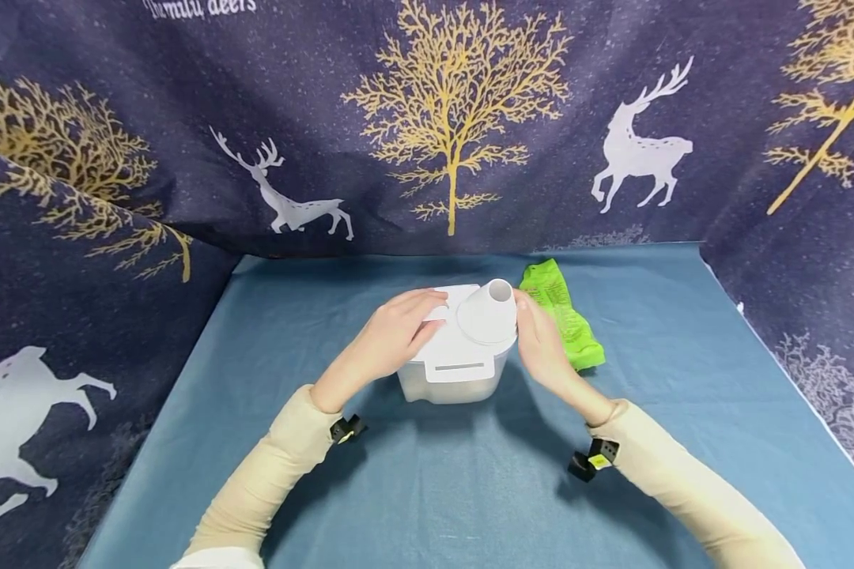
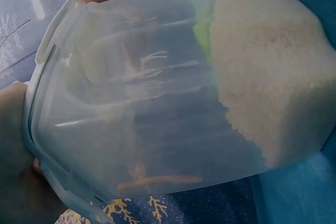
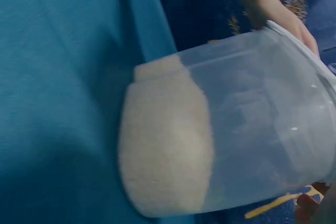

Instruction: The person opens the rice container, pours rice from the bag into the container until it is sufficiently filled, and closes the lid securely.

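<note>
A translucent plastic storage bin [image 1: 451, 391] stands upright on the blue cloth, with pale rice-like grain [image 2: 273, 66] filling its lower part. Its white lid [image 1: 450, 341] lies on top, a latch flap showing at the front. On the lid's right half sits a white funnel-shaped piece [image 1: 487, 314], narrow round end up. My left hand [image 1: 402, 330] rests on the lid's left side with fingers extended across it. At the right, my right hand [image 1: 541, 340] grips the lid's edge beside the funnel-shaped piece; its fingertips [image 3: 307, 205] show at the rim in the right wrist view.
A crumpled bright green bag [image 1: 565, 312] lies just behind and to the right of the bin. Blue cloth [image 1: 427, 490] covers the table. A dark hanging [image 1: 292, 118] with white deer and golden trees rises behind it and along the sides.
</note>
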Tool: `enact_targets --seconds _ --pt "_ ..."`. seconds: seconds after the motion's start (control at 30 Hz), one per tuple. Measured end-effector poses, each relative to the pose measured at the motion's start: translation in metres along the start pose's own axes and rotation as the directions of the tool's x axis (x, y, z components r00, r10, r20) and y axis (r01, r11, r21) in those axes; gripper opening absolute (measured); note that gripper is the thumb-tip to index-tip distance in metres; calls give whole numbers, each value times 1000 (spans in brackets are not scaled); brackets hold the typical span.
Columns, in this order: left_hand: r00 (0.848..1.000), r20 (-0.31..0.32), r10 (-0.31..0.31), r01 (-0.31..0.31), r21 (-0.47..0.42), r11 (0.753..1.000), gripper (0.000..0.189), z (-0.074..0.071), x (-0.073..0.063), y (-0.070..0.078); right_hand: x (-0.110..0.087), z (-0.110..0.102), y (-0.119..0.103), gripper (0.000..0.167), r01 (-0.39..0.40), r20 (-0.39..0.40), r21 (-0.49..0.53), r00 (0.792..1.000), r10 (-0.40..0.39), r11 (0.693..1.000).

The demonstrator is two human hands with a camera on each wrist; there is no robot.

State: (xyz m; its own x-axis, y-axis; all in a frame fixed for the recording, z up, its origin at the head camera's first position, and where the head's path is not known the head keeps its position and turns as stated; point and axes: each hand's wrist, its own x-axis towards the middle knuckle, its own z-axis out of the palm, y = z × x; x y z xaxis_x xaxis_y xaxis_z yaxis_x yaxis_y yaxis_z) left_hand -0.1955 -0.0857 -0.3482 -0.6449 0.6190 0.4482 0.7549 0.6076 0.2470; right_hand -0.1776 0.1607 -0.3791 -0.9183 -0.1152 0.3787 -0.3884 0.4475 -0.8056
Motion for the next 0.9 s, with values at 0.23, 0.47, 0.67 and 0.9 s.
enact_targets --seconds 0.23,0.47,0.67,0.9 --pt "999 -38 31 -31 17 999 27 1 0 0 -8 10 9 51 14 -29 4 999 -14 1000" --pt "998 -46 49 -47 43 998 26 2 0 0 -12 10 8 52 -15 8 1 1000 15 1000" --pt "999 -41 24 -23 20 1000 28 3 -1 -1 -11 12 12 51 -34 48 135 998 28 990" --pt "999 -39 21 -21 5 1000 29 3 0 -2 -9 10 15 54 -70 82 151 995 58 986"
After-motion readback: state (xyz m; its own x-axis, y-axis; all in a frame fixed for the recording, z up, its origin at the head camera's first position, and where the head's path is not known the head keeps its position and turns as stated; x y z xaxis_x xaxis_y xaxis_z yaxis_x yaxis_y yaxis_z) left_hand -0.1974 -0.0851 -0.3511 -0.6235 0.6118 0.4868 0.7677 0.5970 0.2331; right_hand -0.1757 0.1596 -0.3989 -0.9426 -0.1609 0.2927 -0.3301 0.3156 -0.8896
